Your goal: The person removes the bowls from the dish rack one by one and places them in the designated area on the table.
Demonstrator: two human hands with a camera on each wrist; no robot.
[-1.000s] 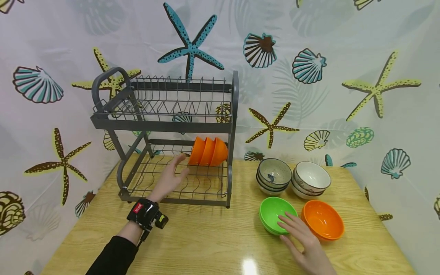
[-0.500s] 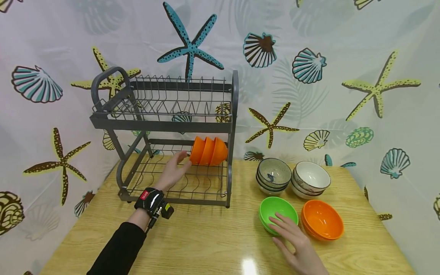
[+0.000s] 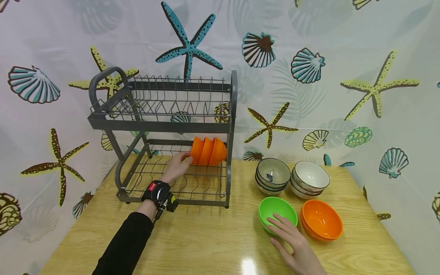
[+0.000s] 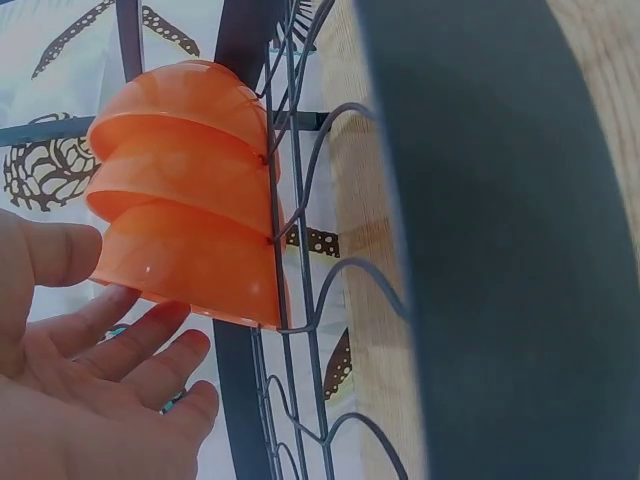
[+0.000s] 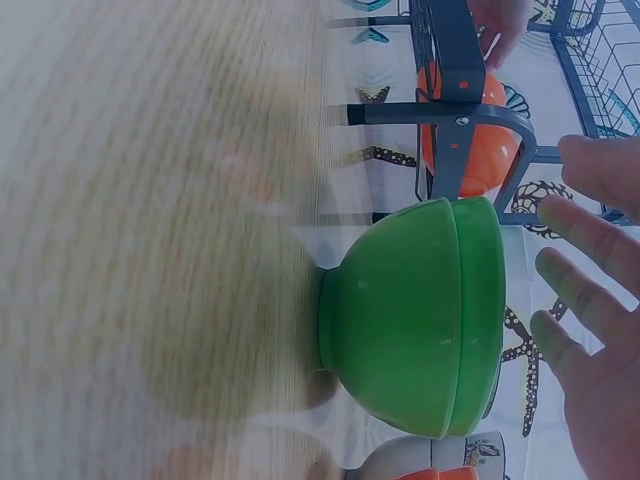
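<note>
My left hand reaches into the lower tier of the dish rack, its thumb and fingertips right at the rim of the leftmost orange bowl. In the left wrist view, that bowl is tipped on its side, and the extended fingers lie along its mouth. Two more orange bowls nest beside it. Spread fingers mark my right hand, which hovers over the near edge of the stacked green bowls and holds nothing. The right wrist view shows it beside the green rims.
The grey two-tier rack stands on the wooden table at left. Its upper tier overhangs the left hand. To the right are stacks of grey bowls, white patterned bowls and orange bowls. A patterned cloth hangs behind.
My left hand has moved right and slightly up to the leftmost orange bowl's rim. My right hand has drifted a little left over the green bowls. The bowls stay where they were.
</note>
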